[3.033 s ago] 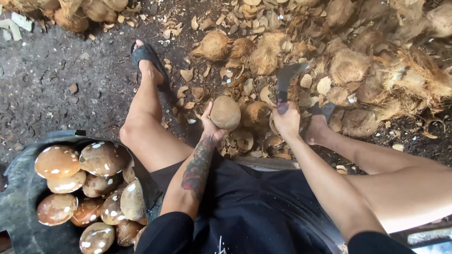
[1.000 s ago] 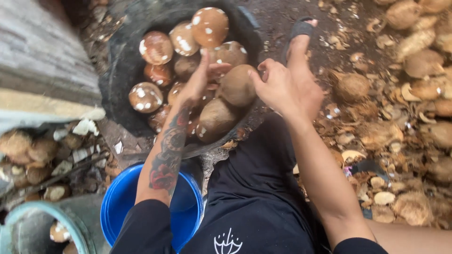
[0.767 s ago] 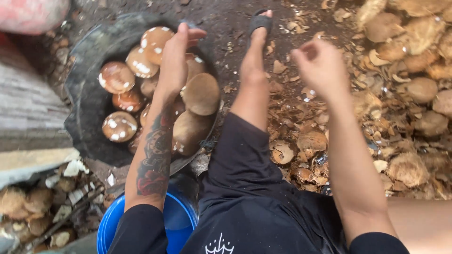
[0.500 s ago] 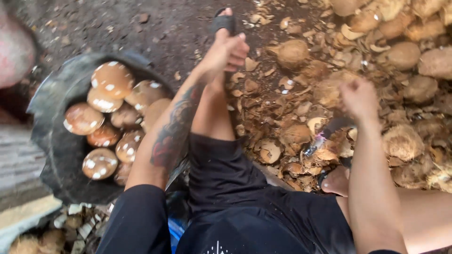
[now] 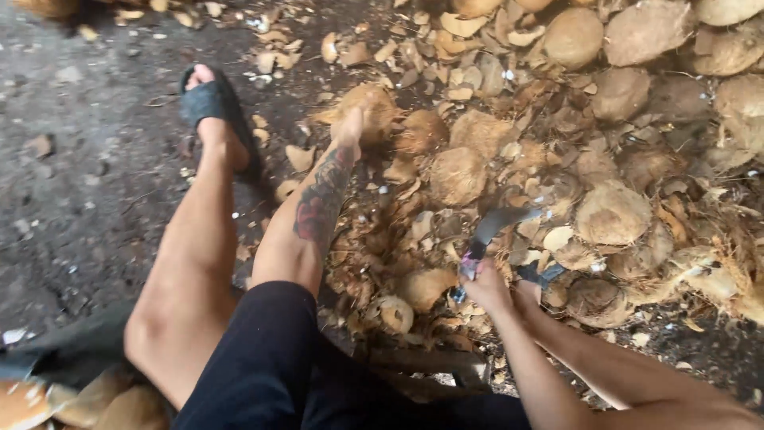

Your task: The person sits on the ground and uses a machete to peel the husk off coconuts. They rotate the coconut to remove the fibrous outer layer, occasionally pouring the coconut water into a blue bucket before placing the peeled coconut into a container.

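My left hand, at the end of a tattooed forearm, reaches forward and lies on a brown husked coconut at the near edge of the pile. Blur hides whether its fingers grip the coconut. My right hand is lower right, shut on the handle of a curved dark blade that points up and to the right over the husk scraps. I sit low, my left leg stretched out and its foot in a black sandal.
A heap of brown coconuts and husk chips fills the right and top. Dark bare ground lies on the left. A black tub with peeled pale coconuts shows at the bottom left corner.
The view swung right, from the tub of peeled coconuts to the husk pile. My left hand left the tub and stretched to a coconut. My right hand dropped and took up the blade.
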